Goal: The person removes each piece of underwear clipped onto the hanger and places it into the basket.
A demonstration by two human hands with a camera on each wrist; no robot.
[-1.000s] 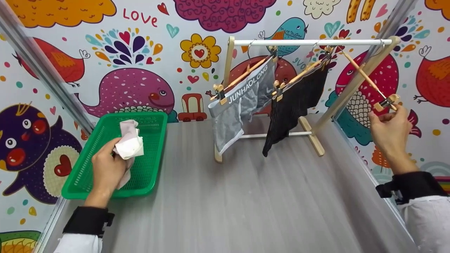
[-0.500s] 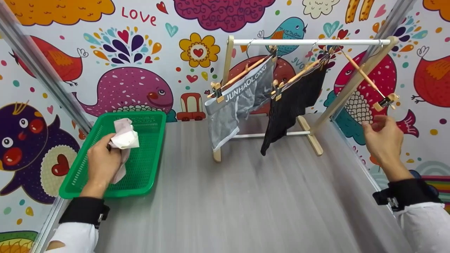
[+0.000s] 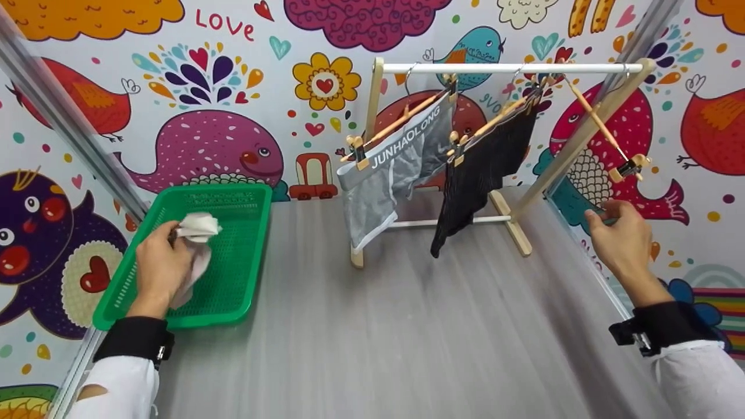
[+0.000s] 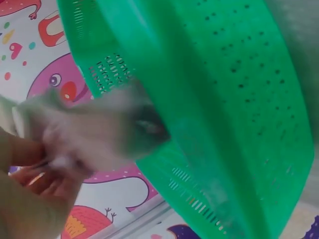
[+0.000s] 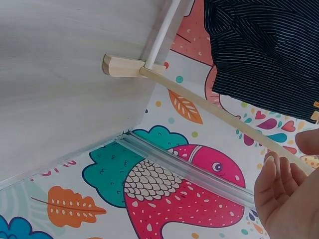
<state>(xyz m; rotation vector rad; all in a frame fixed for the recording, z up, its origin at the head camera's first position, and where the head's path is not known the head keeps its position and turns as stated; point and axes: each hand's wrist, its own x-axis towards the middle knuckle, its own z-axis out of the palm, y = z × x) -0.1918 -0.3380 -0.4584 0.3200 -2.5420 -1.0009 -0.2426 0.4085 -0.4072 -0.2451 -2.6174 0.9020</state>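
In the head view, my left hand (image 3: 162, 265) holds a crumpled pale pink and white cloth (image 3: 199, 227) over the green basket (image 3: 259, 244); its kind is unclear while bunched. The left wrist view shows this cloth (image 4: 99, 134) blurred, hanging from my fingers beside the basket wall (image 4: 239, 99). My right hand (image 3: 623, 241) is in the air, fingers loosely bent and holding nothing. Just above it, apart from it, hangs a bare wooden clip hanger (image 3: 599, 125). In the right wrist view, my right hand (image 5: 289, 199) appears near the rack's wooden leg (image 5: 219, 112).
Grey underpants (image 3: 372, 192) and a black ribbed garment (image 3: 489, 169) are clipped to hangers on a small rack with a white rail (image 3: 500, 68). The grey tabletop (image 3: 372, 337) meets patterned walls behind and at both sides.
My right hand has let go of the hanger's clip end and moved down and left. My left hand has shifted slightly left with the cloth, which now droops lower. The view has drifted a little.
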